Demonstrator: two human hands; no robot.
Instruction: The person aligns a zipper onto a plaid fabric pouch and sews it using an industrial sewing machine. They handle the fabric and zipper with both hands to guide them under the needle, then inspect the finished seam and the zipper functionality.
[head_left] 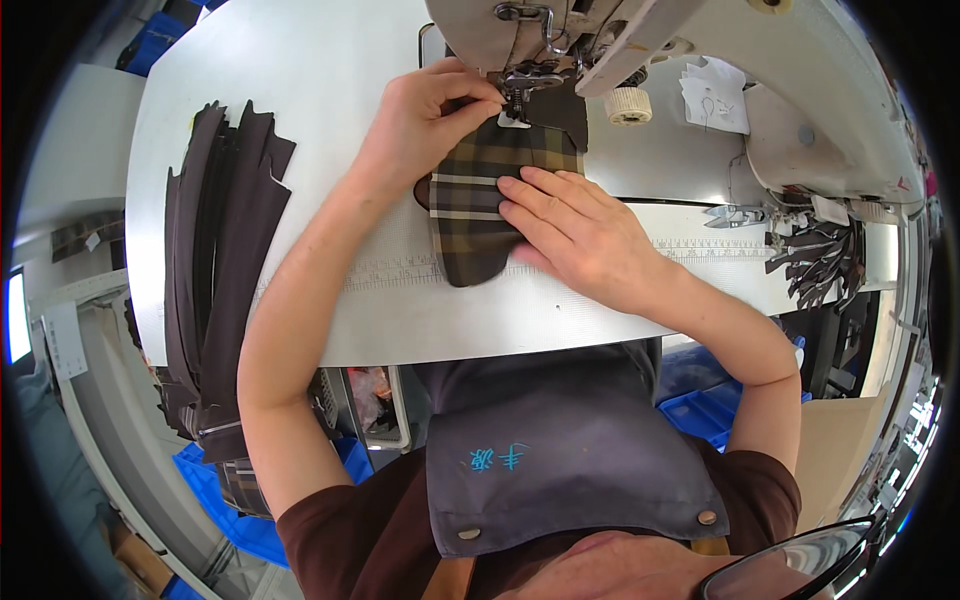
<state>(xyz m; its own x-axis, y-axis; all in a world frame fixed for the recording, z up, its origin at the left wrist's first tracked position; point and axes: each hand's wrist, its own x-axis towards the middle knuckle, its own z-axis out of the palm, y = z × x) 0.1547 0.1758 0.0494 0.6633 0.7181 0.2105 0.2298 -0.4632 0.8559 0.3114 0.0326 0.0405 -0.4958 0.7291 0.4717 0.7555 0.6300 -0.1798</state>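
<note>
A plaid fabric piece [470, 215] in brown, black and cream lies under the presser foot [514, 118] of a sewing machine [560, 50], over dark brown cloth [558, 115]. My left hand [425, 115] is at the left of the needle, thumb and forefinger pinched together close to the foot. Whatever is between those fingertips is too small to make out. Flat on the right part of the plaid rests my right hand [580, 235], its fingers stretched out toward the left.
Long dark fabric pieces [220, 230] hang over the table's left side. Thread snips [735, 215] and a bundle of dark strips [820, 260] are at the right. A ruler scale [390, 272] runs along the white table [400, 330]. Blue bins [235, 510] stand below.
</note>
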